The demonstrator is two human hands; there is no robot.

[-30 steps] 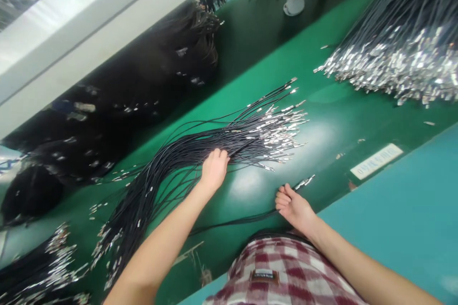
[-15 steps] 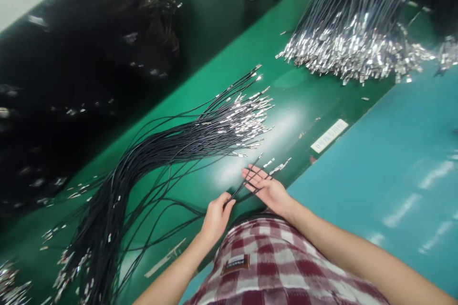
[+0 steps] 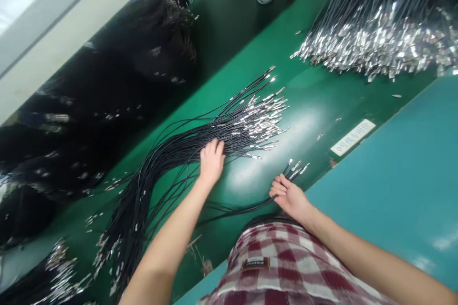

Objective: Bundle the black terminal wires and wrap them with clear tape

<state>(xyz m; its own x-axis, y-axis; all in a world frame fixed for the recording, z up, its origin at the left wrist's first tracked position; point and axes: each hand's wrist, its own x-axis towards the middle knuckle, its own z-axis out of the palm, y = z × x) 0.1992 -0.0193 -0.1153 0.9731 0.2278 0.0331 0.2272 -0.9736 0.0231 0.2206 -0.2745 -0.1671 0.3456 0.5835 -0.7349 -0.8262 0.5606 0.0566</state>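
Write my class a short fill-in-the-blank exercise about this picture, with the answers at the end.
The left hand is on a bunch of wires coloured ____.
A few separate wires are gripped in the ____ hand.
The tabletop is coloured ____.

Missing words: black; right; green.

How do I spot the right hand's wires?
Find the green table, then the checked shirt. Just beyond it, the right hand holds a small black wire bunch. Only a few silver tips poke out, unlike the big bunch by the left hand.
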